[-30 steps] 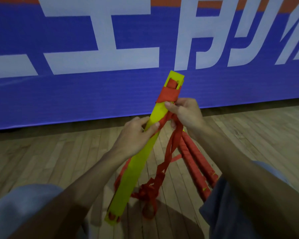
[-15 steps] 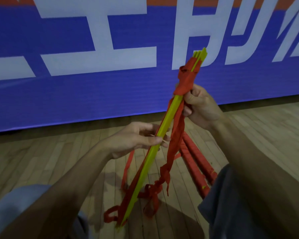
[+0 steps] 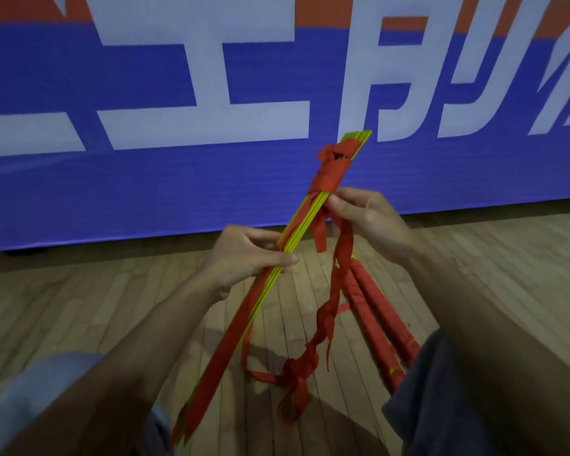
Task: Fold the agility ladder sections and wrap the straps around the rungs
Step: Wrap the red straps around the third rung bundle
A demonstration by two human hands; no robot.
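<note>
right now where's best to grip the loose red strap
Probably pinch the loose red strap high, just below the wrapped band on the yellow rungs, coming from the right: there it lies flat, while lower down it hangs twisted and tangled.

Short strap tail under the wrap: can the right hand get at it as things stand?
Probably yes: the right hand, holding the long strap, sits right beside the short tail with nothing between them.

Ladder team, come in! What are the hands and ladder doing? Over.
Left hand grips yellow rungs mid-stack. Right hand pinches red strap below the wrapped top. Its loose end dangles tangled toward floor.
</note>
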